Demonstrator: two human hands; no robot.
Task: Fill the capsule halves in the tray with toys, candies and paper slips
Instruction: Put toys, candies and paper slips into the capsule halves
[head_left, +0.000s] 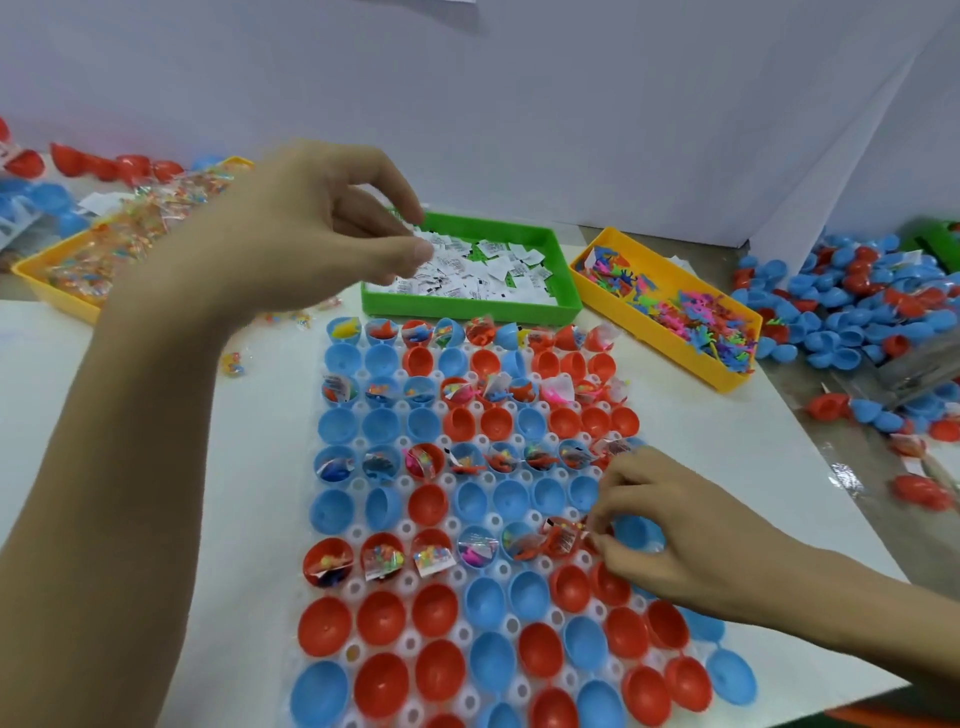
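Left hand (311, 228) pinches paper slips (423, 240) over green bin (566, 306); right hand (670, 535) pinches slip at filled capsule half (563, 538). Risk: slips flutter, miss cup.

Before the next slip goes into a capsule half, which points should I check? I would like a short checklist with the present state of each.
1. Left hand has slips ready: ok, it pinches some above the green bin.
2. Green bin has paper slips left: ok.
3. Right hand has finished its placement: not ok, its fingers are in the tray's fourth filled row, on a packet or slip.
4. Cells at the right end of that row hold all three items: cannot tell, the hand hides them.
5. Filled halves sit upright: ok where visible.
6. Yellow toy bin is stocked: ok.
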